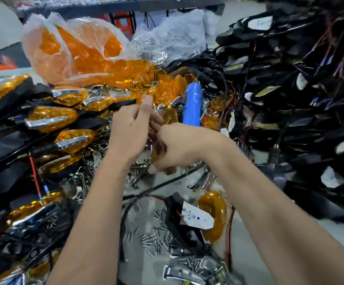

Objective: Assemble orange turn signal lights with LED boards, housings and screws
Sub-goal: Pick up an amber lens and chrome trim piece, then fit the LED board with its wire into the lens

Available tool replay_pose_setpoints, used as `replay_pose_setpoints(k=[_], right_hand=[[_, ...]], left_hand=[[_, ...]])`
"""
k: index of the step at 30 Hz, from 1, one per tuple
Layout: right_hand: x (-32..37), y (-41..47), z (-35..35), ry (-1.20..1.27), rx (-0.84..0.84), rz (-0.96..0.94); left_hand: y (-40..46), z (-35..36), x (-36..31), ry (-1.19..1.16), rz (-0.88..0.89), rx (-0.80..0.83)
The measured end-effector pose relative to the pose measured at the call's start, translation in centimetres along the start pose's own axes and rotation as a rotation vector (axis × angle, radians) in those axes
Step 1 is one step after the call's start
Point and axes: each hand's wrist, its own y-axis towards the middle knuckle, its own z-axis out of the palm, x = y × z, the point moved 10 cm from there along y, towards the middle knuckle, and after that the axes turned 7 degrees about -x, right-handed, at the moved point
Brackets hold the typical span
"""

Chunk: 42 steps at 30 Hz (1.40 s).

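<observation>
Mid-scene above the counter (158, 182), the right hand (179, 147) pinches an orange lens (156, 150); the left hand (130, 130) hovers with fingers loosely spread. The lens looks light, stiff, slippery and scratch-prone, best held by its edges.

blue-taped tool handle (192, 104) upright among the clutter, crumpled clear plastic bag (173, 38) behind

Head-worn camera, looking forward and down.
It sits close above the cluttered workbench (249, 262), arms reaching out beneath.
</observation>
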Motion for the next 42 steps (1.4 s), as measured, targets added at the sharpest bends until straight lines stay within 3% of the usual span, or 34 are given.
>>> replay_pose_setpoints(k=[5,11,13,15,17,19,21,25,29,31,36,39,42], right_hand=[[-4.3,-3.3,-4.0,0.198,-0.116,0.101],[-15.4,-9.9,-10.5,0.002,-0.334,0.373],[-18.4,-12.4,-11.5,-0.043,-0.314,0.448],[-20.1,-14.3,-11.2,-0.018,-0.223,0.49],[-20.5,-15.2,-10.5,0.031,-0.155,0.485],[-20.2,-15.3,-10.1,0.055,-0.134,0.461],[-19.5,-15.0,-9.5,0.065,-0.136,0.421],[-17.8,-14.1,-8.7,0.06,-0.16,0.296],[-15.7,-12.6,-9.4,0.093,-0.251,0.181],[-14.7,-11.5,-9.9,0.101,-0.305,0.133],[-12.2,-8.9,-9.6,0.264,-0.361,0.042],[-10.9,-7.1,-8.5,0.279,-0.349,0.04],[-9.0,-5.5,-7.8,0.269,-0.348,0.037]], left_hand=[[-0.1,2.6,-3.1,0.044,0.069,0.056],[-1.5,11.1,-9.1,0.031,0.13,0.268],[-3.2,15.7,-10.6,0.088,0.108,0.497],[-6.8,20.6,-10.6,0.231,0.047,0.835],[-9.6,23.1,-10.1,0.477,0.093,1.003],[-9.9,23.8,-10.2,0.639,0.189,0.966],[-9.3,23.5,-9.7,0.536,0.112,0.955],[-7.0,20.3,-7.6,0.258,-0.196,0.857],[-7.2,17.2,-5.8,-0.281,-0.667,0.756],[-7.5,15.8,-5.4,-0.468,-0.789,0.745],[-6.0,10.6,-2.1,-0.732,-0.874,0.563],[-5.0,7.2,-0.1,-0.949,-0.877,0.364],[-4.1,4.2,1.5,-0.9,-0.752,0.137]])
